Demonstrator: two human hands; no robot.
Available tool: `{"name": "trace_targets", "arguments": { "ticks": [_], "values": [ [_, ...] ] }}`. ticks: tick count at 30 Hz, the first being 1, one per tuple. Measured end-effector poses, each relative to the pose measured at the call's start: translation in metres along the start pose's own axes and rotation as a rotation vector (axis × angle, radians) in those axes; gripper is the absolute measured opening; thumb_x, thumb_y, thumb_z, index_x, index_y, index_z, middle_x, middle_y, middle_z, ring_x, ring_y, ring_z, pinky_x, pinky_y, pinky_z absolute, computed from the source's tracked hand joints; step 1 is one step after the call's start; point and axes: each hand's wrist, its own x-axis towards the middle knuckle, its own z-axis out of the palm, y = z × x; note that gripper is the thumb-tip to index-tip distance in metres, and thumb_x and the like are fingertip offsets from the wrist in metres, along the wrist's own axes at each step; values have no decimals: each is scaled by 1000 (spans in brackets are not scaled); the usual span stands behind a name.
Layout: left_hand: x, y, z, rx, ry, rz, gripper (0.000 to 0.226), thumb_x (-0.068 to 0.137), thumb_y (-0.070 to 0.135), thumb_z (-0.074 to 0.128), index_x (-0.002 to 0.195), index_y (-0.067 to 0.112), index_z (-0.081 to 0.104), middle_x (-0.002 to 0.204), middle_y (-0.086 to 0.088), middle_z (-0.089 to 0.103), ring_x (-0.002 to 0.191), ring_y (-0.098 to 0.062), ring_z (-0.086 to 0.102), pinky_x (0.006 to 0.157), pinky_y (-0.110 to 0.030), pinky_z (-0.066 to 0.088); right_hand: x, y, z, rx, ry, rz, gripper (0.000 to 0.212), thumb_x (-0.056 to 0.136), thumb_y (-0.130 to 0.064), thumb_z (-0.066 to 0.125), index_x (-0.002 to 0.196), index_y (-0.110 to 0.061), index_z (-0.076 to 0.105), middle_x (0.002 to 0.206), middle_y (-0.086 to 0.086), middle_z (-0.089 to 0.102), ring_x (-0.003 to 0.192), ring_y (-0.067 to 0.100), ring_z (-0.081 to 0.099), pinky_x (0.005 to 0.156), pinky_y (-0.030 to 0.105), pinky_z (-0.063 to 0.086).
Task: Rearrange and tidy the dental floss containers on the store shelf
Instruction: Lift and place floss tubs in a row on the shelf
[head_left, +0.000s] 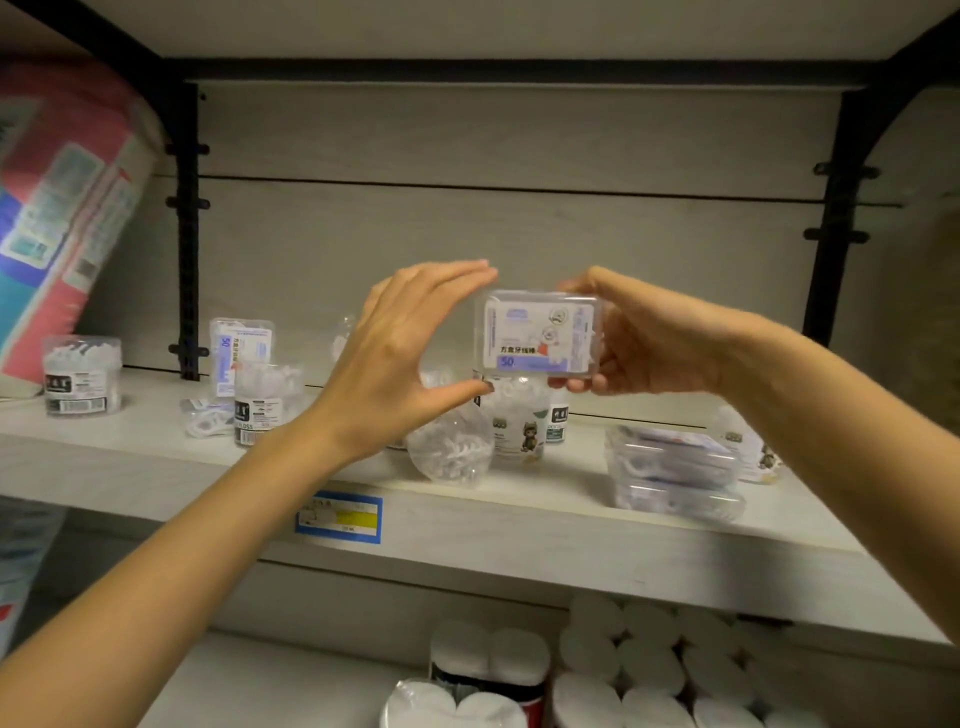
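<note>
My right hand (644, 343) holds a flat clear floss-pick box (535, 335) with a white and purple label, raised above the shelf (156, 457). Its right end is pinched in my fingers. My left hand (400, 353) is just left of the box, thumb and fingers spread in a C shape, fingertips at the box's left corners; I cannot tell if they touch. Below stand round clear floss tubs (519, 415); one tub (451, 452) lies on its side. Further left are a tub (262, 400), an upright flat box (241, 353) and another tub (82, 382). Flat boxes (672, 470) are stacked at right.
A pink and blue soft pack (62, 208) leans at the far left. Black shelf brackets (188, 234) run up the back panel on both sides. A blue price tag (338, 515) sits on the shelf's front edge. White rolls (649, 665) fill the shelf below.
</note>
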Motion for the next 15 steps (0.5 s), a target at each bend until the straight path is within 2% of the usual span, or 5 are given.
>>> {"name": "trace_targets", "arguments": {
  "ticks": [4, 7, 10, 13, 15],
  "values": [
    [-3, 12, 1, -39, 16, 74, 64, 74, 42, 68, 123, 3, 53, 120, -7, 60, 112, -16, 48, 93, -33, 37, -24, 12, 7, 17, -74, 31, 58, 88, -50, 36, 101, -2, 66, 72, 13, 68, 52, 12, 60, 51, 16, 51],
    [0, 17, -3, -84, 28, 78, 64, 72, 42, 69, 119, 1, 55, 117, 1, 56, 110, -14, 49, 91, -32, 39, -38, 17, 6, -28, -11, -112, 63, 82, -62, 37, 109, -12, 63, 94, 13, 72, 67, 18, 67, 58, 18, 55],
    [4, 24, -6, -137, 16, 31, 65, 70, 45, 68, 119, 4, 56, 116, 7, 53, 109, -10, 48, 91, -37, 42, -59, 26, 1, -345, 213, -463, 57, 74, -62, 55, 123, -35, 48, 125, -7, 59, 102, 8, 63, 76, 22, 55],
    [9, 36, 0, -209, -49, -27, 69, 68, 45, 72, 123, 8, 54, 116, 10, 52, 108, -5, 46, 95, -35, 42, -76, 36, -4, -707, 378, -652, 67, 65, -58, 68, 125, -40, 42, 123, -24, 52, 106, -4, 55, 82, 18, 52],
    [21, 45, 9, -325, -107, -124, 66, 69, 37, 77, 125, 14, 53, 114, 10, 54, 105, -2, 48, 96, -21, 38, -83, 40, -13, -744, 437, -642, 63, 66, -57, 64, 123, -37, 46, 120, -22, 54, 103, -6, 56, 79, 13, 51]
  ]
}}
